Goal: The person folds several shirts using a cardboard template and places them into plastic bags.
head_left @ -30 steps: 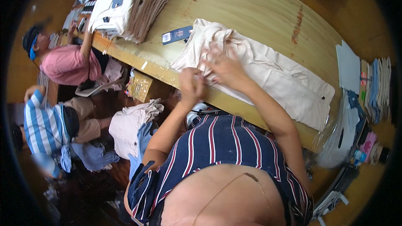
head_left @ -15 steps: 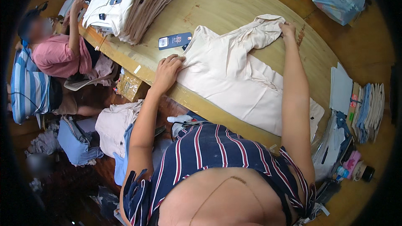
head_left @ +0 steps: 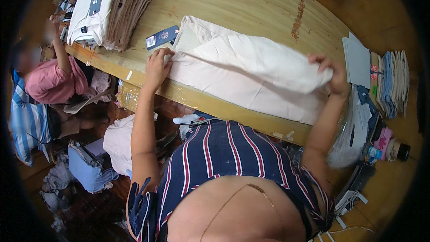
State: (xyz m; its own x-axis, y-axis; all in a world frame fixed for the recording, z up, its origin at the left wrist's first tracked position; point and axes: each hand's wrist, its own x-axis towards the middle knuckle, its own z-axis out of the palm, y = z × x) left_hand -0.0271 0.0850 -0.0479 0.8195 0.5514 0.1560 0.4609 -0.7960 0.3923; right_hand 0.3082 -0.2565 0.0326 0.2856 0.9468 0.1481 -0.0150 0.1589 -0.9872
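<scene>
A pale cream shirt lies lengthwise along the near side of the wooden table, with its far half raised and lapping over the near half. My left hand is closed on its left end, close to the dark blue hang tag, which lies flat on the table. At the other end my right hand grips the raised layer, fingers curled over the cloth and slightly blurred. The thumb of the right hand is hidden.
A tall stack of folded garments stands at the table's far left. Beyond it sits a co-worker in a pink top. Folded clothes and papers lie to the right. Piled garments lie at lower left.
My right hand has come nearer and to the right, bringing the shirt's far part, formerly bunched and stretched away, over the near half. My left hand stays at the tagged end. The view has shifted.
</scene>
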